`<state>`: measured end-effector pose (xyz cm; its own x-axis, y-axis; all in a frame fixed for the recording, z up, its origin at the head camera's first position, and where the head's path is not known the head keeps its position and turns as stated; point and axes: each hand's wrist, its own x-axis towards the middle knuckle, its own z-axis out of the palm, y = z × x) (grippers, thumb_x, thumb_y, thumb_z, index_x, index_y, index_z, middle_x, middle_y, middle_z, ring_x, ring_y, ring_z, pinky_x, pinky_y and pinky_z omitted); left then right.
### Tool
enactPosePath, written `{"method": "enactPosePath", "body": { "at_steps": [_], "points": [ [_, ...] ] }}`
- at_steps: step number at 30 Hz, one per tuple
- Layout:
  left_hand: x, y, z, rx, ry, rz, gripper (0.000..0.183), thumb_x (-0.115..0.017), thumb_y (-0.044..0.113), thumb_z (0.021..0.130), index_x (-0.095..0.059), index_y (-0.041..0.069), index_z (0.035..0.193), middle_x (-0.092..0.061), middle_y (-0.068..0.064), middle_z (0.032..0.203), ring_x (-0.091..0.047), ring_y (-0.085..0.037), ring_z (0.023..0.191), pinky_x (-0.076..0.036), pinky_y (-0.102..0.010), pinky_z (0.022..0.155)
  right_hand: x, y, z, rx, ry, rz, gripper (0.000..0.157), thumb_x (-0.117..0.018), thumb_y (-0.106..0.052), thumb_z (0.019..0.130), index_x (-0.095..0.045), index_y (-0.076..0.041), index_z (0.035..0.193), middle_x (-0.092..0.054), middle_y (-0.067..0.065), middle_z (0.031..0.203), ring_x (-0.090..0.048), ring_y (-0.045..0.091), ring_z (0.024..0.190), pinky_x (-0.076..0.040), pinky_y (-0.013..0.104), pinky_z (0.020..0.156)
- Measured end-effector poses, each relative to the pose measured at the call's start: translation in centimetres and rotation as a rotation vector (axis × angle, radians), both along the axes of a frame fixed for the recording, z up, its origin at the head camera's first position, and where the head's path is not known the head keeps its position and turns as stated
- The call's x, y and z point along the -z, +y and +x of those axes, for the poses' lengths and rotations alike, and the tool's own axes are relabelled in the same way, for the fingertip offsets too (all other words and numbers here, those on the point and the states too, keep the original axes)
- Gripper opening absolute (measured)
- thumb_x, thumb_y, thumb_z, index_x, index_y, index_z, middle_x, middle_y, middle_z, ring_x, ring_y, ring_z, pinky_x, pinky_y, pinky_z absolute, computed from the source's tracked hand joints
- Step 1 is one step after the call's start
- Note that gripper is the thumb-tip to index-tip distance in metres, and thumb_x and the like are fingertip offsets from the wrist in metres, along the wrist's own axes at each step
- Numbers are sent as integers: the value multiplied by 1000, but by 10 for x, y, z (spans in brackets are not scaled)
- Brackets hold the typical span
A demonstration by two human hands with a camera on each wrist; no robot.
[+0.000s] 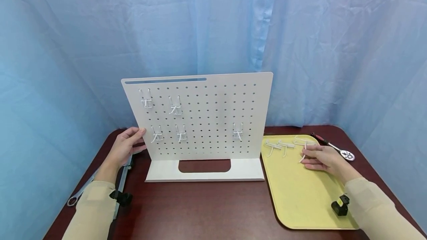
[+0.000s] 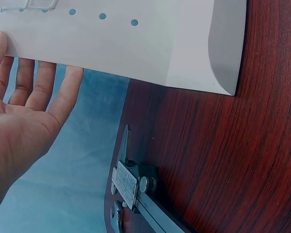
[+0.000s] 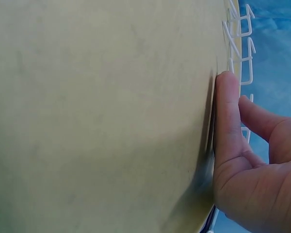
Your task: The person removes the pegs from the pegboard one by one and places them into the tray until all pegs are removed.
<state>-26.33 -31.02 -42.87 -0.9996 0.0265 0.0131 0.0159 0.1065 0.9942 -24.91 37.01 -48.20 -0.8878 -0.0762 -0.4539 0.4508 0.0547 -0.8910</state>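
A white pegboard [image 1: 207,121] stands upright on its flat white base in the middle of the table. Several white wire hooks [image 1: 238,135] hang in its holes, most on the left half. My left hand [image 1: 125,145] grips the board's left edge, thumb on the front face and fingers behind, as the left wrist view also shows. Over the yellow tray [image 1: 290,195], my right hand [image 1: 321,159] pinches a white hook [image 1: 305,151] between thumb and fingers; the hand partly hides it. More loose hooks [image 1: 285,145] lie at the tray's far edge.
A ratchet wrench [image 1: 345,155] lies beyond the tray's right side. Left of the board are a caliper [image 2: 128,184] and a combination wrench [image 1: 74,198], partly under my left arm. Blue curtains [image 1: 200,21] surround the dark red table [image 1: 200,210].
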Motion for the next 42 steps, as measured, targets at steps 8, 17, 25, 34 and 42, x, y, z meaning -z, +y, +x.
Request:
{"method": "enactPosePath", "body": {
  "at_steps": [8, 17, 25, 34, 42],
  "points": [
    [1, 0, 0, 1, 1, -7, 26, -67, 41, 98, -68, 17, 108, -69, 6, 105, -69, -12, 95, -60, -33, 82, -3, 4, 6, 1, 20, -12, 30, -65, -16, 102, -54, -3, 126, -76, 7, 94, -75, 21, 83, -61, 40, 78],
    [1, 0, 0, -7, 9, -22, 28, -67, 43, 98, -67, 17, 108, -69, 6, 106, -69, -11, 95, -60, -33, 81, -29, -7, 10, -50, 49, 4, 39, -66, -22, 102, -52, 0, 131, -73, 5, 102, -74, 19, 85, -61, 40, 80],
    [-1, 2, 1, 1, 3, -38, 30, -66, 43, 98, -67, 17, 112, -68, 6, 107, -68, -11, 97, -60, -32, 82, -72, -49, 24, -193, 205, 124, 64, -64, -32, 102, -40, 10, 145, -69, 8, 111, -73, 24, 94, -60, 44, 83],
    [-3, 0, 1, 28, 16, -18, 27, -66, 39, 100, -67, 14, 113, -69, 7, 106, -69, -11, 96, -60, -34, 83, -108, -115, 38, -337, 287, 67, 46, -68, -26, 100, -55, 5, 131, -68, 17, 110, -71, 37, 94, -60, 52, 79],
    [-2, -1, 2, 30, 8, 14, 24, -66, 36, 100, -68, 14, 111, -70, 7, 104, -69, -11, 95, -60, -31, 80, -116, -174, 38, -454, 316, -35, 56, -69, -24, 99, -49, 9, 140, -67, 21, 118, -71, 38, 99, -60, 52, 80]
  ]
}}
